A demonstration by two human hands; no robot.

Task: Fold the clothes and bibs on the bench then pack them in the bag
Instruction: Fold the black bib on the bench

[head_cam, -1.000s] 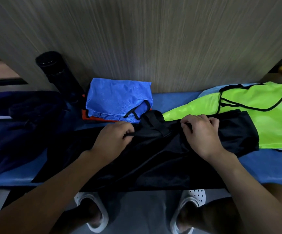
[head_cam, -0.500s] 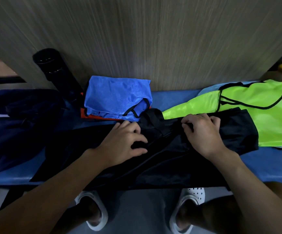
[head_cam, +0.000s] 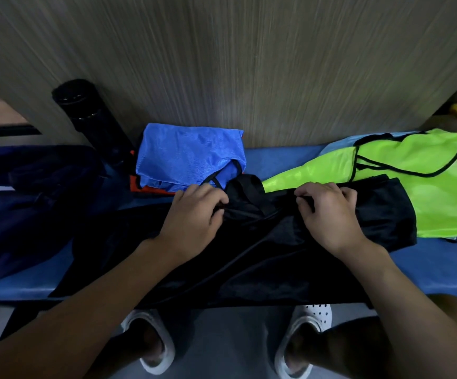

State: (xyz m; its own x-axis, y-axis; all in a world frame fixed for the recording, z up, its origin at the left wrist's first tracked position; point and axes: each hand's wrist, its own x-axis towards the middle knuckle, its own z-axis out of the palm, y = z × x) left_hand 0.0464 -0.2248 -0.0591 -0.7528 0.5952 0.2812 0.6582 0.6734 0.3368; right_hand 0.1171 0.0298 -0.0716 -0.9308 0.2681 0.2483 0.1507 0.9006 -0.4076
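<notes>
Left hand (head_cam: 194, 214): we see its fingers curled, pinching the far edge of the black garment (head_cam: 249, 263) near the middle of the bench (head_cam: 440, 269).
Right hand (head_cam: 328, 214): likewise curled, it pinches the same edge a little to the right; a bunched ridge of cloth lies between the two hands.
Black garment: it is spread across the middle of the bench. Its near part hangs over the front edge and its right end lies on the green bib (head_cam: 440, 192).
Risk, slipping: we judge that a pull toward the front edge could send the garment to the floor, since much of the smooth cloth already overhangs.
Risk, dragging: lifting the right end may carry the green bib along, because the two overlap.
Risk, crooked fold: if the bunched ridge is not flattened first, we expect the fold to trap it and come out lumpy.
Risk, stack: the left hand sits just beside the folded blue bib (head_cam: 189, 157), which rests on an orange piece (head_cam: 145, 187) at the back edge. A sweep to the left could push the stack apart.
Bag (head_cam: 30, 201): we take the navy mass at the left end of the bench for the bag. Its opening does not show, so we cannot tell what it holds, and we see nothing packed.
Flask (head_cam: 90, 119): a black cylinder leaning at the back edge against the wall; its contents are hidden.
</notes>
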